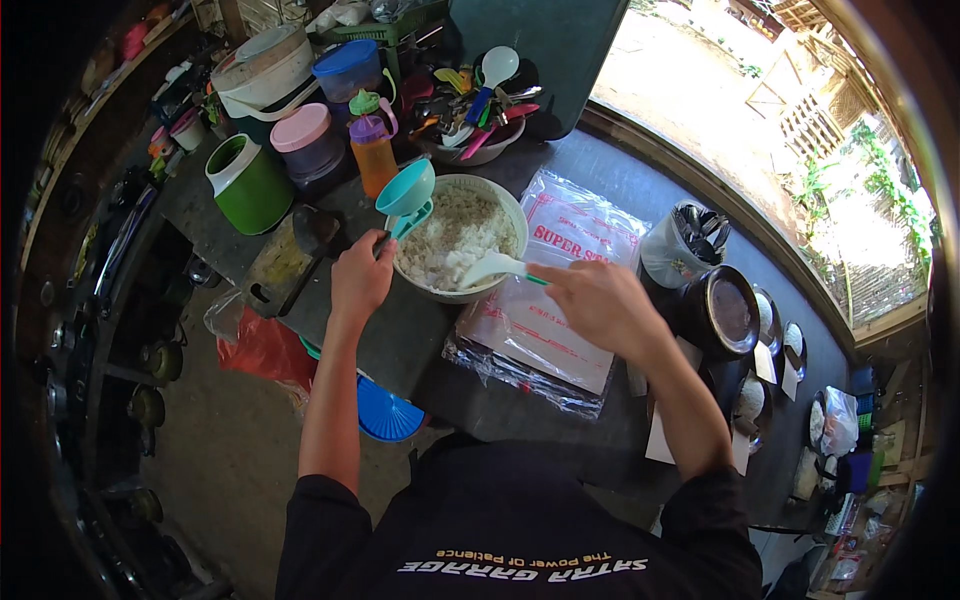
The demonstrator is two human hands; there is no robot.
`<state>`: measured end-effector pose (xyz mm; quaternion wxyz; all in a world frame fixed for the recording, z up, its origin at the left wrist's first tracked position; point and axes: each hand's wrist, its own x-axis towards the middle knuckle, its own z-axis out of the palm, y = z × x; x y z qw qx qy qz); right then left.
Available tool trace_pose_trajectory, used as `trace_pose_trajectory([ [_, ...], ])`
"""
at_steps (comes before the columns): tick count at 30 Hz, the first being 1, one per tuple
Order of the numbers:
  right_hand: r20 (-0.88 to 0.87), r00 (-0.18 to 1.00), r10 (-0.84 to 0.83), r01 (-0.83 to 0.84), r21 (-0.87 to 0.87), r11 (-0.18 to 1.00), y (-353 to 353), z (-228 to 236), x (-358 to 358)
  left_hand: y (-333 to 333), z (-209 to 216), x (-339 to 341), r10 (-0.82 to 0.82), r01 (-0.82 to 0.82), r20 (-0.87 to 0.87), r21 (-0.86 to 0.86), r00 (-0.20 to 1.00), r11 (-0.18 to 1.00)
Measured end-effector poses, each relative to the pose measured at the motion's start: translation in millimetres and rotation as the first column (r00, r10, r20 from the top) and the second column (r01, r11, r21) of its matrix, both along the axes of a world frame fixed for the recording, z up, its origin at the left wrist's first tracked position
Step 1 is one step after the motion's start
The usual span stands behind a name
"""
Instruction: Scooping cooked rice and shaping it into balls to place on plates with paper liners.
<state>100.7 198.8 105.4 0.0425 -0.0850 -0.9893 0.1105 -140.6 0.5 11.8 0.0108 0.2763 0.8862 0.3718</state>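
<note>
The left hand [361,274] has its fingers closed round the handle of a turquoise ladle [408,187], which is held up over the left rim of a pale bowl [521,232]; its long axis runs away from the person and a little to the right, with the rounded cup at the far end and the grip toward the person. The right hand [605,305] grasps a white rice paddle [492,265] in its fingers, a strip of green showing along the handle. The paddle lies almost crosswise to the person, its handle to the right and its blade pointing left and slightly toward the body, the tip in the white rice [446,222] near the bowl's close right edge. The bowl sits on the dark bench [385,345], just left of a stack of plastic-wrapped sheets [560,335]. Beyond it are an orange bottle [376,165] standing upright and a basin [490,150] of utensils. A green jug [246,186] is farther left, its white-rimmed mouth tilted away from the bowl.
</note>
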Motion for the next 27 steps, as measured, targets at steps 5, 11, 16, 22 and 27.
trace_pose_trajectory([
  [5,-0.025,0.995,-0.097,0.098,0.018,0.995,-3,-28,-19,3,-2,-1,0.012,-0.010,0.045,-0.028,0.999,1.000],
  [11,0.036,0.996,-0.082,0.087,-0.148,0.985,25,24,-3,-4,1,-3,0.014,-0.012,0.108,-0.019,0.994,1.000],
  [16,0.059,0.998,-0.030,0.031,-0.018,0.999,23,9,-4,-1,2,-3,-0.001,0.002,0.093,-0.015,0.996,1.000],
  [22,-0.022,0.999,-0.042,0.042,-0.011,0.999,5,-33,-16,1,4,-3,-0.009,0.014,0.119,-0.042,0.993,0.999],
  [27,-0.222,0.973,-0.061,0.047,-0.068,0.997,-4,-62,-30,-3,-1,-4,0.007,-0.008,0.118,0.010,0.993,1.000],
])
